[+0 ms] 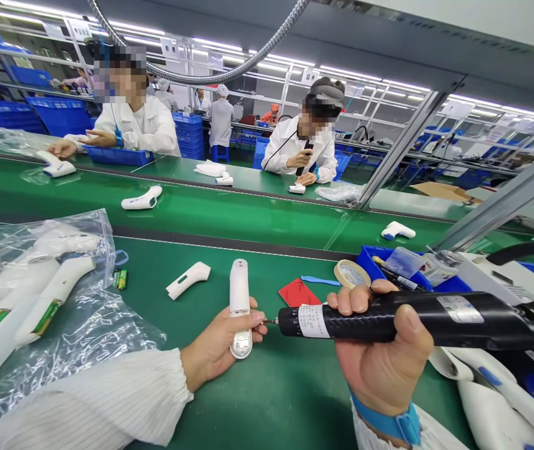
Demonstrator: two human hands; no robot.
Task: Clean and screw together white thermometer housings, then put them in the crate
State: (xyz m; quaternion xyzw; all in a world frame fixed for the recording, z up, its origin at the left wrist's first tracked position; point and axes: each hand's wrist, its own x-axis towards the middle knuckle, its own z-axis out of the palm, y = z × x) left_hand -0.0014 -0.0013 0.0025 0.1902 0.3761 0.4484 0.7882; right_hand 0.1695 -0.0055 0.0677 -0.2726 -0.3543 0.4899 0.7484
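Note:
My left hand [222, 334] grips a white handheld device [239, 287], which looks like an infrared thermometer, its lower compartment exposed towards me. Wrapped in my right hand [383, 344] is a black electric screwdriver [398, 317], lying level with its bit pointing left. The bit's tip meets the left thumb and fingertips beside the device; whether a screw is there is too small to tell. Left of the device, a loose white curved cover [188, 279] with a slot lies on the green bench [276, 387].
A clear plastic bag [107, 325] with several white devices and batteries covers the left side. At right are a red packet [298, 292], a tape roll [351, 274] and a blue bin [374, 259]. White housings [496, 400] lie under the screwdriver. Two co-workers sit across the conveyor [257, 215].

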